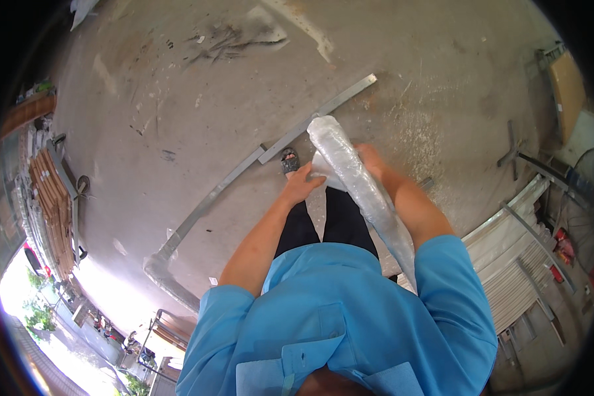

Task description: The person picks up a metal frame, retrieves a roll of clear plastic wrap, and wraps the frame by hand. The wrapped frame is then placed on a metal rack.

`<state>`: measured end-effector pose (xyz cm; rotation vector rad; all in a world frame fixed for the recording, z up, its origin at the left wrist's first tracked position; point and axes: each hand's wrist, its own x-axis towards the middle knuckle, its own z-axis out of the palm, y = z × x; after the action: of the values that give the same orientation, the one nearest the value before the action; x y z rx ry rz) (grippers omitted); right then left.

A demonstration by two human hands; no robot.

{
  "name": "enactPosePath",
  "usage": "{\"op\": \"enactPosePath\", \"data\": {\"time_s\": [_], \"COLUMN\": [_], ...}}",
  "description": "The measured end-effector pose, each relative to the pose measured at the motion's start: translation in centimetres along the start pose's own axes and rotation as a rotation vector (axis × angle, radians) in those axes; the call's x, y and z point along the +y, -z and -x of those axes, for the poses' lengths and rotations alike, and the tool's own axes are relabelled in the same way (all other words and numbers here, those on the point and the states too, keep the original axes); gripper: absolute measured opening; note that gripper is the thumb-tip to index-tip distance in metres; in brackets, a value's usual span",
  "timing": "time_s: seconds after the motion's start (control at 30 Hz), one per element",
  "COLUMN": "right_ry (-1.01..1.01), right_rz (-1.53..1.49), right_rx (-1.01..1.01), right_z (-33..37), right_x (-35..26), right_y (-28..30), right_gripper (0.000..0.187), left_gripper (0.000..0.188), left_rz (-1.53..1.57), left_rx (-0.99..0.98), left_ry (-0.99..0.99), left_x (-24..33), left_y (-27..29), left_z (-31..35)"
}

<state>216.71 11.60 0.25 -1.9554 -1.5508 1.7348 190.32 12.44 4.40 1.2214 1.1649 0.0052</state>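
Observation:
A long bundle wrapped in shiny clear plastic film slants in front of me, its far end raised and its near end passing beside my right arm. My right hand is closed against the bundle's right side, with the fingertips hidden behind it. On the other side, my left hand pinches a loose pale flap of film that hangs off the bundle. Beyond my left hand a sandalled foot stands on the floor, close to grey metal tubes.
One metal tube and another longer one lie end to end across the concrete floor. A film-wrapped length adjoins them. Stacked brown boards stand at left. Pale long strips and a metal stand are at right.

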Motion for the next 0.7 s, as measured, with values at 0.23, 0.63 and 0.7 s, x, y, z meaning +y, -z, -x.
{"op": "enactPosePath", "data": {"time_s": [0.23, 0.63, 0.7], "right_ry": [0.087, 0.764, 0.882], "right_rz": [-0.365, 0.325, 0.508], "right_rx": [-0.32, 0.375, 0.486], "right_z": [2.3, 13.8, 13.6], "right_x": [-3.1, -24.9, -27.7], "right_y": [-2.1, 13.9, 12.9], "right_gripper": [0.055, 0.085, 0.081], "left_gripper": [0.05, 0.049, 0.048], "left_rz": [0.435, 0.559, 0.577], "left_rx": [0.177, 0.173, 0.124], "left_ry": [0.127, 0.071, 0.039], "left_x": [1.1, 20.1, 22.2], "left_y": [3.8, 16.2, 16.1], "left_z": [3.8, 7.8, 6.0]}}
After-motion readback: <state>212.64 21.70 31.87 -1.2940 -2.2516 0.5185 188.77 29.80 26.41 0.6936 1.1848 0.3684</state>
